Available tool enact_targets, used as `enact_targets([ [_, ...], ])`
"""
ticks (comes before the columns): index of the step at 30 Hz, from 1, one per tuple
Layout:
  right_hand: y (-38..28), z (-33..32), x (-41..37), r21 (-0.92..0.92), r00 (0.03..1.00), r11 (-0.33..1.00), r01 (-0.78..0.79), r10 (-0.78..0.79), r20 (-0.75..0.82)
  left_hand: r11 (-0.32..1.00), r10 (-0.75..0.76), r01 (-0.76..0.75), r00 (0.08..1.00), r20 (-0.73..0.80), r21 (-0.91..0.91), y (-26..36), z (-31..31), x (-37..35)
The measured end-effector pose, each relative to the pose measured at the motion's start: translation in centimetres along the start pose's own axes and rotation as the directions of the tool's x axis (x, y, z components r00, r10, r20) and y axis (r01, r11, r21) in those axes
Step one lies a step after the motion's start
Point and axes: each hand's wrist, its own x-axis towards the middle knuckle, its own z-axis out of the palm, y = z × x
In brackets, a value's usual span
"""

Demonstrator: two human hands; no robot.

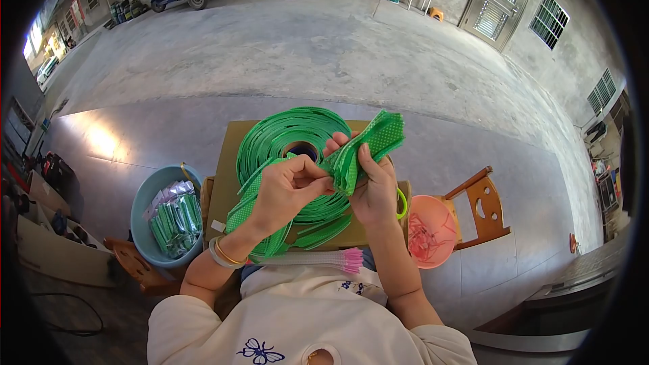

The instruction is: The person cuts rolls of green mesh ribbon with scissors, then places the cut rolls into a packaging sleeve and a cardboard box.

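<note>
My right hand (375, 192) is wrapped round a folded bundle of green dotted ribbon (378, 136), held up over the table with its fanned end pointing to the upper right. With thumb and fingertips pressed together, my left hand (287, 189) pinches the lower left part of this bundle. Beneath both hands, a large coil of green ribbon (260, 142) lies flat around a cardboard core. Loose green strips (245, 213) spread at its lower left. A bundle of thin white sticks with pink ends (318, 259) lies across the near edge, by my lap.
A tan tabletop (233, 136) carries the coil. A bright green loop (401, 204) shows beside my right wrist. To the left stands a blue basin (140, 213) of wrapped green packets; to the right, a pink basin (443, 257) and a wooden chair (492, 209).
</note>
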Motion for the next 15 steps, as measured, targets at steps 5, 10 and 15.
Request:
enact_targets([
  [5,1.4,0.4,-0.1,-0.231,0.945,0.921,0.314,-0.326,-0.013,0.975,-0.005,-0.016,0.995,-0.098,-0.220,0.4,0.8,-0.3],
  [10,2.1,0.6,-0.2,-0.343,0.889,0.832,0.437,-0.458,0.023,0.958,0.120,-0.110,0.993,-0.022,0.266,0.4,0.8,0.0],
  [15,1.8,0.6,-0.6,-0.325,0.901,0.848,0.418,-0.432,0.030,0.954,-0.037,0.041,0.999,-0.017,0.296,0.5,0.6,0.5],
])
